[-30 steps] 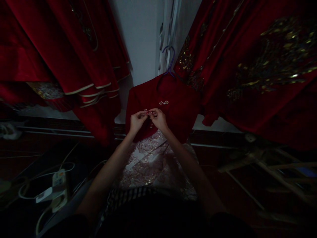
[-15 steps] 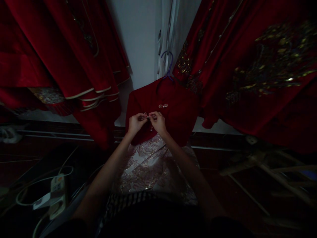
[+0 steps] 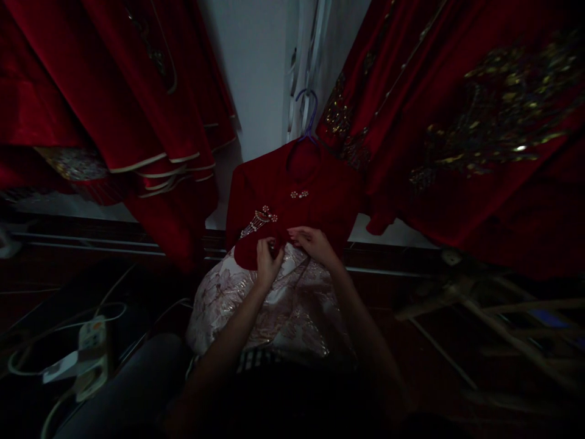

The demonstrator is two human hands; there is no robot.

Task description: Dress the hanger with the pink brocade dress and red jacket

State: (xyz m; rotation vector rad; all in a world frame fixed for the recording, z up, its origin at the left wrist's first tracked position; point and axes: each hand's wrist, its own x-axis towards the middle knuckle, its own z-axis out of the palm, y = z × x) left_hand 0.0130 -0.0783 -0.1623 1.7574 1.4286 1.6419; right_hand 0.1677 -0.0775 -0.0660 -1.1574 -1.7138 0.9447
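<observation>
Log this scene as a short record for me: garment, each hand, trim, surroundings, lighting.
Garment: red top on purple hanger
Left hand: at the top's lower front, grip unclear
Right hand: beside it, fingers at the lower front, grip unclear
Trim: beaded neckline ornament; fringed ornament
Below: shiny patterned cloth
Lower left: power strip
Lighting: dim

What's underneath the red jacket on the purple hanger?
Pale, shiny-patterned brocade fabric shows below the red jacket; whatever the jacket itself covers can't be seen.
</observation>
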